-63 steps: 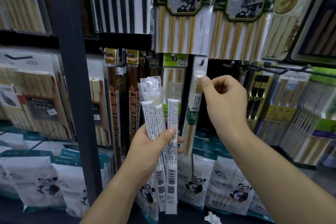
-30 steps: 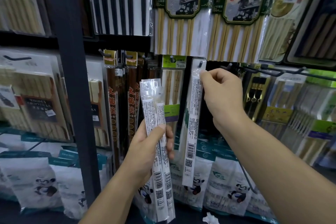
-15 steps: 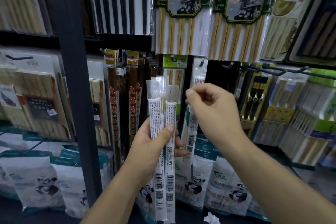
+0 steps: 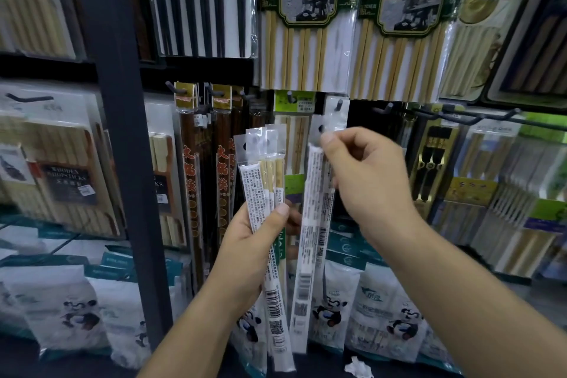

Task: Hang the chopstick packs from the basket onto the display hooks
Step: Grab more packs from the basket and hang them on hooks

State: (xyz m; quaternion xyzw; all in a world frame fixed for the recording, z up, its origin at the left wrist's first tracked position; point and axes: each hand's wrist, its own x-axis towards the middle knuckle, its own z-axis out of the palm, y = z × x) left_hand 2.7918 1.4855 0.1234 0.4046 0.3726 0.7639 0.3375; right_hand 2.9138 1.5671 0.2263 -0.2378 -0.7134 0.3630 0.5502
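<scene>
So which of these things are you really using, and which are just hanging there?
Part of the job:
- left hand holding a bunch of chopstick packs
- right hand pinching one chopstick pack
- display hook

Just there:
- black chopsticks
- panda bags
- crumpled paper

Two bare forearms reach up from the bottom edge. The left hand [image 4: 256, 242] is raised upright, its thumb pressed across the front and fingers curled behind in a closed grip. The right hand [image 4: 369, 181], slightly higher, pinches with thumb and forefinger, other fingers curled.
</scene>
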